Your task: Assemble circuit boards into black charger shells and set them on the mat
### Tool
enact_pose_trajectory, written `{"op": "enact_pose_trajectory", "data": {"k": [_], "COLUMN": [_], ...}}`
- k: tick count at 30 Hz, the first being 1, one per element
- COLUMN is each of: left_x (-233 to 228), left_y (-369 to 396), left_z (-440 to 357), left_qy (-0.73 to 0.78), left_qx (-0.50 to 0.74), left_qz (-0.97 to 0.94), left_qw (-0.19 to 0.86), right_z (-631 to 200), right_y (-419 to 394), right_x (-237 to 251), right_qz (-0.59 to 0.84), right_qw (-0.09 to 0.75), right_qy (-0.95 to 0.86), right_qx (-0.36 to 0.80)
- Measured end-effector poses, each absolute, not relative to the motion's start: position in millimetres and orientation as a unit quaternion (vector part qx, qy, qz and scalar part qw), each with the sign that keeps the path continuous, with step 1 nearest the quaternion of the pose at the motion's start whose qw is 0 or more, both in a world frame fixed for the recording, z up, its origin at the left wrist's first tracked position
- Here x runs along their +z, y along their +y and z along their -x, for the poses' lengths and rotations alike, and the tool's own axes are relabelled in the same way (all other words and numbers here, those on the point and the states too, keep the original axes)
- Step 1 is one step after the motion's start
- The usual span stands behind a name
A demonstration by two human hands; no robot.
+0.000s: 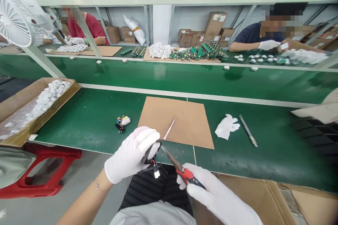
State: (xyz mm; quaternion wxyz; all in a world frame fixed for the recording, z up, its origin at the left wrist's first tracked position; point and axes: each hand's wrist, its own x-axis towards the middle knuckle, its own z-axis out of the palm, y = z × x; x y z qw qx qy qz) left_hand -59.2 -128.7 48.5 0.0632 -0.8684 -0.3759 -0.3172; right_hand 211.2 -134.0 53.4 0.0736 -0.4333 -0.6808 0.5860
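- A small black part (150,153) is gripped in the gloved left hand (130,156), raised above the lap at the near bench edge; red wires and a white connector (156,173) hang below it.
- A red-and-black-handled tool (182,170) is grasped in the gloved right hand (213,197); its tip is aimed at the black part, apparently so it can be worked on while steadied.
- A cardboard sheet (179,119) is laid on the green bench (95,116), likely as a work mat; a thin white sliver (169,128) lies on it.
- A small wired board assembly (121,123) is set left of the sheet, apart from both hands.
- A spare white glove (226,126) and metal tweezers (248,130) are parked right of the sheet, within reach.
- A box of white parts (44,102) is kept far left.
- Two other people are seated across the belt; their hands are on their own piles.
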Motion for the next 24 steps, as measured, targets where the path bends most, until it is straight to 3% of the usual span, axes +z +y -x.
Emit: {"op": "enact_pose_trajectory", "data": {"k": [12, 21, 24], "left_x": [64.0, 69.7, 71.7], "left_y": [-125.8, -125.7, -117.3], "left_z": [51.3, 52.0, 85.4], "left_qy": [-0.362, -0.343, -0.376], "left_qx": [-0.276, -0.033, -0.014], "left_qz": [0.879, 0.927, 0.919], "left_qw": [0.139, 0.15, 0.12], "right_z": [-212.5, -203.8, -210.3], "right_y": [-133.4, -131.9, -138.0], "right_x": [67.8, 59.2, 49.1], "right_qz": [0.486, 0.492, 0.516], "right_qw": [-0.011, -0.044, -0.067], "right_qy": [-0.734, -0.732, -0.7], "right_qx": [0.474, 0.469, 0.489]}}
